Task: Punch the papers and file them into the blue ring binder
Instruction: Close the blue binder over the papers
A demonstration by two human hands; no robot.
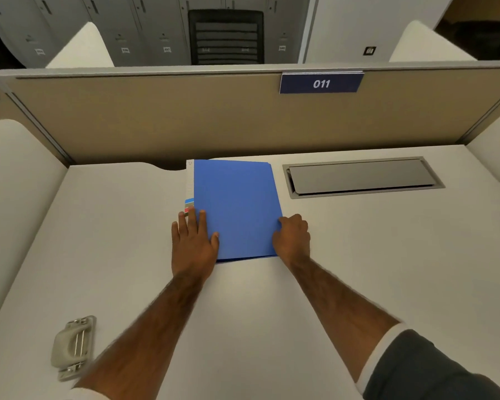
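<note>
The blue ring binder point(237, 206) lies closed and flat in the middle of the white desk, its white spine with coloured label strips on the left side. My left hand point(192, 241) rests flat on the binder's near left corner, fingers spread over the spine edge. My right hand point(292, 236) is curled at the binder's near right edge, fingertips touching the cover's rim. A grey hole punch point(72, 346) sits on the desk at the near left, away from both hands. No loose papers are visible.
A grey cable hatch point(361, 177) is set into the desk point(358, 255) to the right of the binder. A tan partition point(185, 119) with a blue "011" sign closes the desk's far side. White side dividers stand left and right.
</note>
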